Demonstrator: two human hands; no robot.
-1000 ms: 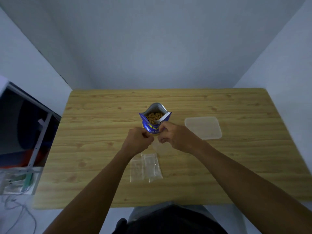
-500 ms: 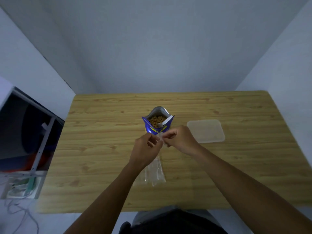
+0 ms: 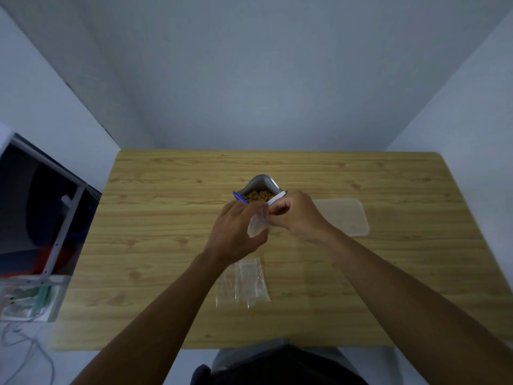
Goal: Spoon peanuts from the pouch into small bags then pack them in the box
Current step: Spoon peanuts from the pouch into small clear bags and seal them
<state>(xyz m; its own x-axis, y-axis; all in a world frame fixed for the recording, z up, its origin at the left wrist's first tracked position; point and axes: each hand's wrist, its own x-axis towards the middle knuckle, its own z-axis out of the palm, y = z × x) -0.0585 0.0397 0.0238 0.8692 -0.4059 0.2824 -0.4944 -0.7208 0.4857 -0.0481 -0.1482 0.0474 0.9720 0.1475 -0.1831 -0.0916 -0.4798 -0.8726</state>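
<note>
Small bag [image 3: 256,225]: clear plastic, lifted off the worktop [image 3: 166,218] at centre of frame, hanging between both hands just below the pouch mouth. Contents of the bag not discernible.

Left hand [image 3: 236,232]: centre of frame, slightly left. Fingers [image 3: 244,211] curled, pinching the left side of the bag's top edge; lower part of the bag lying against the palm.

Right hand [image 3: 294,215]: centre of frame, slightly right. Fingers [image 3: 277,211] curled, thumb and forefinger clamped on the right side of the bag's top edge. Both hands close together, knuckles nearly meeting above the bag.

Pouch [image 3: 261,183]: blue outside, silver inside, standing upright on the worktop just above the hands, mouth open. Lower body hidden behind the hands.

Peanuts [image 3: 256,195]: visible inside the open mouth, brown, filling it to near the rim.

Spoon [image 3: 276,198]: white handle only, projecting from the right corner of the pouch mouth, just beside the right knuckles. Contact with the hand: cannot tell. Bowl hidden in the pouch.

Box [image 3: 344,215]: translucent, shallow, rounded corners, flat on the worktop right of centre, near edge partly covered by the right wrist.

Spare bags [image 3: 244,282]: clear, lying flat and overlapping on the worktop below the hands, between the two forearms.

Shelf unit [image 3: 41,218]: left edge of frame, white frame, dark interior. Cables [image 3: 22,343] on the floor, lower left corner.
</note>
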